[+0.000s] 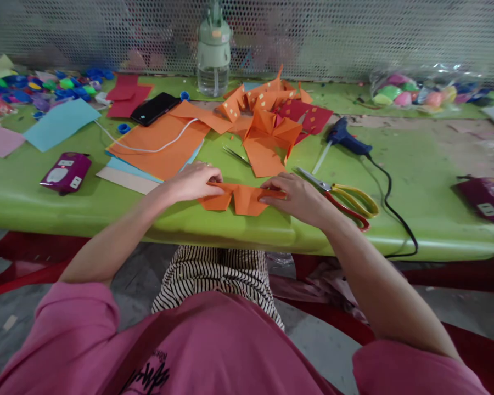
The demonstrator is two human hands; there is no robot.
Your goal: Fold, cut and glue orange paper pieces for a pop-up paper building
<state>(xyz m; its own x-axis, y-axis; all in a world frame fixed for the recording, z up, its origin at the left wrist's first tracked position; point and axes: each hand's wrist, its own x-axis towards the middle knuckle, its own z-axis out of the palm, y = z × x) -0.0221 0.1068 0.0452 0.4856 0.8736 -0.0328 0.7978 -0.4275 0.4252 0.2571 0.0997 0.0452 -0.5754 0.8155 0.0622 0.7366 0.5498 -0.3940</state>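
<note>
Near the table's front edge lies a folded piece of orange paper [250,201], with a notch along its lower middle and creased flaps. My left hand [198,181] pinches its left end between thumb and fingers. On the right end, my right hand [294,196] grips the paper the same way. Just beyond it stands another folded orange paper shape [269,145], with tweezers [236,156] lying to its left. Scissors [340,197] with yellow and red handles rest close to my right hand. A stack of orange sheets [156,145] lies beyond my left hand.
A blue glue gun [348,138] with a black cord lies at right. Behind are a water bottle [213,57], a black phone [155,108] and orange paper shapes with yellow squares [267,97]. Purple power sockets [66,173] sit left and right. Bottle caps [45,88] fill the back left.
</note>
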